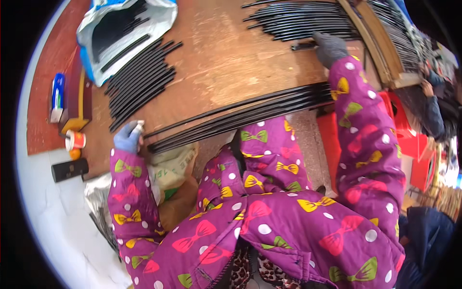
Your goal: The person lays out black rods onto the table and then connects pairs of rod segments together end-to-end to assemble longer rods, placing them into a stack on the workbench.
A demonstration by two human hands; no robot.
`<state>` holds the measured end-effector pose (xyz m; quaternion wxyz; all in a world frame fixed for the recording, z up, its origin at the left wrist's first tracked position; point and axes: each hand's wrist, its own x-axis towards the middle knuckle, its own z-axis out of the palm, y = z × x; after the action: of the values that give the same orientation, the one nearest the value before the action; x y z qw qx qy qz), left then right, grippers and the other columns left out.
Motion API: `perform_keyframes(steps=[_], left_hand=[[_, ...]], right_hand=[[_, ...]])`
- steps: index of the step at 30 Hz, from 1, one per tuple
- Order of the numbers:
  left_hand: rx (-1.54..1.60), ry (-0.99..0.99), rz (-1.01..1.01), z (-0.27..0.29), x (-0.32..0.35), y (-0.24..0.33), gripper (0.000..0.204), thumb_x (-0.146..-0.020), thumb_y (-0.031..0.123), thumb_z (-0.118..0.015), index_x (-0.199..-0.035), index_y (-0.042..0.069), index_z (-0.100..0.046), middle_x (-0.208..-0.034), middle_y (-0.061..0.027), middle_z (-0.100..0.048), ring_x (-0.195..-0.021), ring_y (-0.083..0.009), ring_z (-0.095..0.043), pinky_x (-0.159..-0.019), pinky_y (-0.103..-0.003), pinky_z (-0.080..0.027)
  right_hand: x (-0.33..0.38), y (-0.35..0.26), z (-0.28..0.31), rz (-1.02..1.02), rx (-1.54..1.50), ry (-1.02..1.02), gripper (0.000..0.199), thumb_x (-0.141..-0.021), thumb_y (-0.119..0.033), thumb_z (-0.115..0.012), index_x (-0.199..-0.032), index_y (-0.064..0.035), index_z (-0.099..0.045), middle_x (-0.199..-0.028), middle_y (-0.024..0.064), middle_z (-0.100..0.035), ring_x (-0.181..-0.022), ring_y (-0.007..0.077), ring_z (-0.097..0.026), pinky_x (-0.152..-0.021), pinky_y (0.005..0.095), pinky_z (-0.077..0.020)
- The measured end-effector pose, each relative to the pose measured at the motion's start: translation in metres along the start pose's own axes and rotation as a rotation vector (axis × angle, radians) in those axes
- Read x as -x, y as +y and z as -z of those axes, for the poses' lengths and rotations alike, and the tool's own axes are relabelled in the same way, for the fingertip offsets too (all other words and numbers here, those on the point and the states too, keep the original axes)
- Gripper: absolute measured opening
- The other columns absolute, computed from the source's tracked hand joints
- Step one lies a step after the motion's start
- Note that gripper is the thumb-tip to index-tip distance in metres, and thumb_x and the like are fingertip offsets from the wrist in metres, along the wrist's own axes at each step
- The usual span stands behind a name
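Note:
Several long thin black rods (pixel 240 113) lie side by side along the near edge of the wooden table. By their left end is my left hand (pixel 127 137), in a blue-grey glove with white at a fingertip. Its fingers are curled in next to a rod's tip; what they hold, if anything, is hidden. At the far right, my right hand (pixel 332 49), in a dark grey glove, is closed on a short black piece (pixel 302 46). That hand is just in front of a large bundle of black rods (pixel 303 21).
A second batch of black rods (pixel 142 79) lies at the left, by an open white-and-blue bag (pixel 166 19) holding more. A blue box (pixel 57 94), paper cup (pixel 76 140) and black case (pixel 70 169) stand at the left edge. A wooden frame (pixel 380 43) borders the right. Red stools (pixel 404 130) stand beyond.

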<state>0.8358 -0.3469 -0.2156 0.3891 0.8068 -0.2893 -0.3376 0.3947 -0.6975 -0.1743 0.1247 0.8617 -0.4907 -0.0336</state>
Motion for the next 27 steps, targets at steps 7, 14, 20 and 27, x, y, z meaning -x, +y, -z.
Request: perform_keyframes(steps=[7, 14, 20, 27], left_hand=[[-0.201, 0.146, -0.259, -0.007, 0.000, 0.036, 0.019, -0.080, 0.018, -0.057, -0.094, 0.006, -0.062, -0.067, -0.0034, -0.059, -0.056, -0.0123, -0.056, -0.049, -0.023, -0.043], [-0.937, 0.187, -0.473, -0.021, -0.031, 0.059, 0.028, -0.072, 0.016, -0.061, -0.100, 0.012, -0.058, -0.100, -0.0081, -0.054, -0.093, -0.0261, -0.052, -0.080, -0.034, -0.042], [-1.067, 0.173, -0.623, -0.008, -0.043, 0.037, 0.035, -0.066, 0.018, -0.066, -0.099, 0.012, -0.055, -0.098, -0.0089, -0.051, -0.096, -0.0276, -0.048, -0.081, -0.037, -0.040], [-0.993, 0.180, -0.678, -0.015, -0.032, 0.038, 0.028, -0.072, 0.017, -0.061, -0.098, 0.009, -0.054, -0.098, -0.0105, -0.053, -0.090, -0.0296, -0.052, -0.078, -0.038, -0.042]], right_hand=[[0.029, -0.009, 0.035, 0.205, 0.236, 0.003, 0.025, -0.076, -0.013, -0.047, -0.100, -0.0137, -0.053, -0.093, 0.0102, -0.058, -0.094, 0.0268, -0.053, -0.080, 0.0409, -0.0389], [0.025, 0.002, 0.008, 0.197, 0.274, 0.014, 0.027, -0.069, -0.009, -0.055, -0.095, -0.0100, -0.052, -0.089, 0.0090, -0.057, -0.090, 0.0272, -0.052, -0.079, 0.0411, -0.0362], [0.028, -0.007, 0.014, 0.210, 0.116, -0.030, 0.030, -0.069, -0.008, -0.054, -0.098, -0.0115, -0.053, -0.094, 0.0089, -0.055, -0.096, 0.0274, -0.049, -0.081, 0.0405, -0.0355], [0.033, -0.023, 0.028, 0.323, -0.012, 0.103, 0.041, -0.064, 0.001, -0.053, -0.104, -0.0113, -0.052, -0.101, 0.0088, -0.053, -0.096, 0.0293, -0.049, -0.082, 0.0400, -0.0373]])
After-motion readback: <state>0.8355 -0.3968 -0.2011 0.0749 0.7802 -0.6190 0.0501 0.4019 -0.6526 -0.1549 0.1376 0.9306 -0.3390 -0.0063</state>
